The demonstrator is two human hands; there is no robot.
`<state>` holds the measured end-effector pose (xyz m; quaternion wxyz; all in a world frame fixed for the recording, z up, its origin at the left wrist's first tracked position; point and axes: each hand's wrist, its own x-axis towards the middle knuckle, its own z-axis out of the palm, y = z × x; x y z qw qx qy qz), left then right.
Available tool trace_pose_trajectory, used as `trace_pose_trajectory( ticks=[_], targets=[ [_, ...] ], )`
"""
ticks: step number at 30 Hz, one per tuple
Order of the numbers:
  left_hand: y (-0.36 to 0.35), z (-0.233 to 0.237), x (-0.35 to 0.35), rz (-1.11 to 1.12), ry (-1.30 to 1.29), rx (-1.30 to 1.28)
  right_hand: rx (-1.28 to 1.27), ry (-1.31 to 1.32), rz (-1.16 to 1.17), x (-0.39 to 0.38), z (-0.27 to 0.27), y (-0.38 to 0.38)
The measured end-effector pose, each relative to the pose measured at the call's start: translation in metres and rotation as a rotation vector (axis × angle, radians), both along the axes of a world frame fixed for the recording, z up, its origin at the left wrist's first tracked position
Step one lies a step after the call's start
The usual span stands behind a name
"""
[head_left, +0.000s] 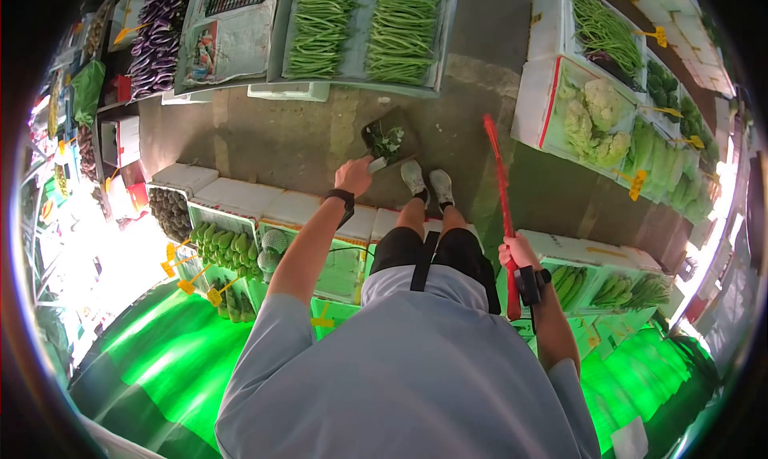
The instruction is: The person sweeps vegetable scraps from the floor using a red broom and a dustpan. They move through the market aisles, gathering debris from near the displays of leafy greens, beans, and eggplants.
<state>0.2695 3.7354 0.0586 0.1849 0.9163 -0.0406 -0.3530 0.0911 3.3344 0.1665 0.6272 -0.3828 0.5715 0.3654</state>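
My left hand [353,177] is closed around the pale handle of a dark dustpan [408,148], held low beside my left shoe. Green leaf scraps [389,141] lie in the pan. In my right hand [520,252] is a long red stick [498,167], slanting from beside my hip out past my shoes; its far end is narrow and no bristles can be made out. White shoes [412,179] stand on the floor between the two tools.
Crates of green beans [324,27] and eggplants [160,35] line the stall ahead. Cauliflower [600,107] fills boxes at the right. Foam boxes of vegetables [224,247] flank me on both sides. Brown floor [280,139] runs between the stalls.
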Motion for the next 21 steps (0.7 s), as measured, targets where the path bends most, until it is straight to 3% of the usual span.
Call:
trace_pose_trajectory(
  ticks=[8, 10, 12, 14, 17, 21],
  targets=[
    [-0.020, -0.021, 0.008, 0.025, 0.056, -0.006, 0.052, 0.026, -0.100, 0.011, -0.034, 0.032],
    [-0.029, -0.029, 0.004, 0.000, 0.067, 0.010, 0.240, 0.104, -0.380, -0.007, -0.063, 0.046],
    [-0.037, -0.037, 0.002, -0.021, 0.048, 0.020, 0.213, 0.139, -0.342, -0.015, -0.076, 0.071],
    [-0.044, -0.041, 0.002, -0.023, 0.046, 0.008, 0.028, 0.011, -0.027, -0.017, -0.067, 0.120],
    [-0.055, -0.039, 0.009, -0.010, 0.060, 0.020, -0.113, -0.107, 0.371, 0.028, -0.005, 0.176],
    [-0.052, -0.040, 0.009, -0.020, 0.004, 0.056, 0.154, -0.065, 0.098, 0.022, -0.008, 0.169]
  ],
)
